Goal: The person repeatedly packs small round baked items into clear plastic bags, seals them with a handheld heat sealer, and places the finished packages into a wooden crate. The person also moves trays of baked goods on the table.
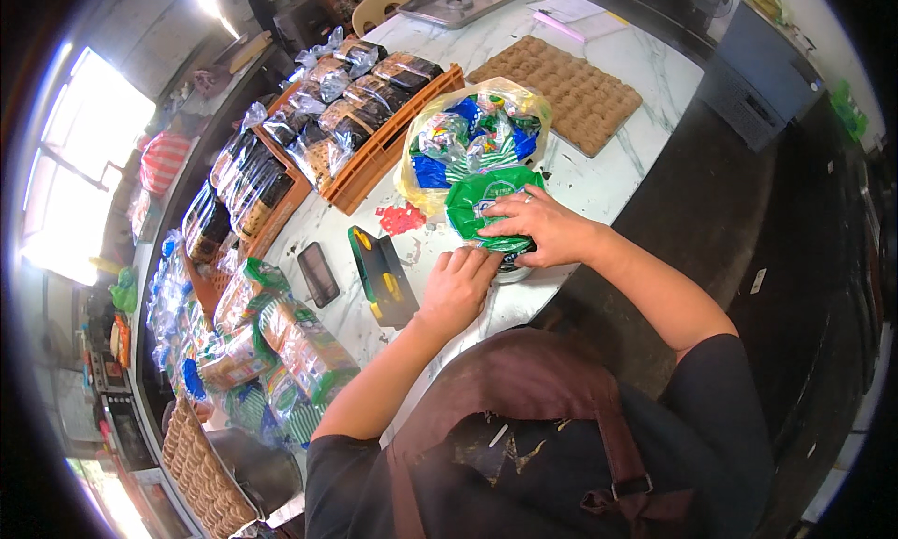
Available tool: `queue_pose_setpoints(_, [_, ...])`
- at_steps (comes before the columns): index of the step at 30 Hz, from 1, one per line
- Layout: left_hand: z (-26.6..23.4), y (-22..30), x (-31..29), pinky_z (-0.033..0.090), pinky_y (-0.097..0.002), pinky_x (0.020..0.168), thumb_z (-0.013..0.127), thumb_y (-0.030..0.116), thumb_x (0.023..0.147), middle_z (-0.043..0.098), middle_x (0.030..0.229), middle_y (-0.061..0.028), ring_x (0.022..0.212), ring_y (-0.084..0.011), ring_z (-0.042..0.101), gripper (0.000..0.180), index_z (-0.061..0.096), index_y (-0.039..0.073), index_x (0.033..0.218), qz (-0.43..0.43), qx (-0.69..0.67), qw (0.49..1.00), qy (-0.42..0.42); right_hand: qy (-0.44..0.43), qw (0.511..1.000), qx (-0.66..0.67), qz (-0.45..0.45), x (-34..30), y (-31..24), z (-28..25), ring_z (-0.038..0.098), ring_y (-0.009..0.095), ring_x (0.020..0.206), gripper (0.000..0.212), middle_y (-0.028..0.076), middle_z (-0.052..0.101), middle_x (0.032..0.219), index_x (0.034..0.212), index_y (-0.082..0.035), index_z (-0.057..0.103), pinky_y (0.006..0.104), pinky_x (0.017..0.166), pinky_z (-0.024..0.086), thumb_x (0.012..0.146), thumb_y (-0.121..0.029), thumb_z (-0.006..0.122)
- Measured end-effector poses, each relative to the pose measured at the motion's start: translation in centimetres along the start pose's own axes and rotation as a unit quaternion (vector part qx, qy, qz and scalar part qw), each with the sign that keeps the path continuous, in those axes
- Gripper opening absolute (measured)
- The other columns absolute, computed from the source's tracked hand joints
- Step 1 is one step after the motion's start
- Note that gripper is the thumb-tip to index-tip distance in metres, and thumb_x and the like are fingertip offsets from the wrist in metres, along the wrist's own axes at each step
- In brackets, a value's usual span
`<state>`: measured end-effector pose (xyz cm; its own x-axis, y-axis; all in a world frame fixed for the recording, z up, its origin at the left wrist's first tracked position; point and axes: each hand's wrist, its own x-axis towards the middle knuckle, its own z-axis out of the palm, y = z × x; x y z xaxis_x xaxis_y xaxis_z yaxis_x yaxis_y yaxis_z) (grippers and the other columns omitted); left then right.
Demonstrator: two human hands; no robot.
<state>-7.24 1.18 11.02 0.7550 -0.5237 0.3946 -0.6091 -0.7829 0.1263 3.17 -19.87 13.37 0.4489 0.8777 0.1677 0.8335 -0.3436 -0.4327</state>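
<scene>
At the near edge of the table, a green plastic bag (496,186) with a white and blue print lies bunched under both my hands. My right hand (547,229), a ring on one finger, grips the bag from above with its fingers bent over it. My left hand (458,285) is closed at the bag's near edge, its fingertips partly hidden there. Below my fingers show something dark and a pale round rim, too covered to name. Just beyond stands a yellowish translucent bag (421,179) stuffed with blue, green and white printed plastic wrappers (496,132).
Left of my hands lie a dark green and yellow folder-like object (382,279), a phone (319,273) and red scraps (401,219). Orange crates (374,160) hold bagged bread (351,118). More packed loaves (299,338) stand nearer. A tray of brown rolls (561,90) lies beyond.
</scene>
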Motion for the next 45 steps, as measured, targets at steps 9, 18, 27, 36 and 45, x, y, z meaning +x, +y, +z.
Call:
queue_pose_setpoints(9, [-2.1, 0.8, 2.1, 0.039, -0.0451, 0.083, 0.066, 0.007, 0.078, 0.057, 0.103, -0.0074, 0.1, -0.0305, 0.052, 0.015, 0.06, 0.009, 0.091, -0.061, -0.1, 0.993, -0.008, -0.018, 1.0, -0.01, 0.012, 0.2, -0.6, 0.2, 0.046, 0.026, 0.127, 0.05, 0.006, 0.056, 0.127, 0.116, -0.019, 0.066, 0.0554, 0.107, 0.027, 0.068, -0.026, 0.078])
queue_pose_setpoints(18, [-1.7, 1.4, 0.7, 0.045, -0.0399, 0.082, 0.057, 0.011, 0.081, 0.056, 0.103, -0.0074, 0.098, -0.026, 0.055, 0.024, 0.06, 0.006, 0.104, 0.006, -0.061, 0.995, -0.075, -0.07, 0.997, -0.01, 0.029, -0.2, -0.7, -0.6, 0.041, 0.027, 0.134, 0.058, 0.007, 0.051, 0.137, 0.124, -0.02, 0.063, 0.0587, 0.11, 0.023, 0.068, -0.017, 0.077])
queue_pose_setpoints(27, [0.4, 0.2, 0.3, 0.044, -0.0411, 0.076, 0.067, 0.011, 0.08, 0.057, 0.1, -0.007, 0.091, -0.0274, 0.056, 0.031, 0.059, 0.01, 0.11, -0.05, -0.002, 0.999, 0.006, -0.126, 0.991, 0.031, 0.043, 0.4, 0.2, -1.1, 0.035, 0.027, 0.138, 0.07, 0.007, 0.045, 0.144, 0.133, -0.019, 0.056, 0.0592, 0.115, 0.016, 0.065, -0.01, 0.074])
queue_pose_setpoints(36, [0.5, -0.2, 0.1, 0.045, -0.0413, 0.084, 0.066, 0.004, 0.076, 0.057, 0.105, -0.0086, 0.1, -0.0292, 0.056, 0.025, 0.061, 0.008, 0.1, -0.043, -0.043, 0.996, 0.067, -0.112, 0.989, 0.02, 0.097, 0.6, -1.3, -2.3, 0.04, 0.034, 0.131, 0.075, 0.011, 0.049, 0.135, 0.134, -0.019, 0.053, 0.0541, 0.105, 0.028, 0.064, -0.026, 0.08])
queue_pose_setpoints(45, [2.3, -1.2, -0.1, 0.045, -0.0422, 0.088, 0.066, 0.002, 0.079, 0.058, 0.112, -0.012, 0.101, -0.0309, 0.058, 0.026, 0.06, 0.006, 0.103, -0.021, -0.171, 0.978, 0.116, -0.06, 0.997, -0.036, 0.012, 0.4, -1.2, -1.0, 0.02, 0.033, 0.145, 0.094, 0.01, 0.036, 0.15, 0.137, -0.014, 0.045, 0.063, 0.113, 0.01, 0.059, -0.048, 0.084])
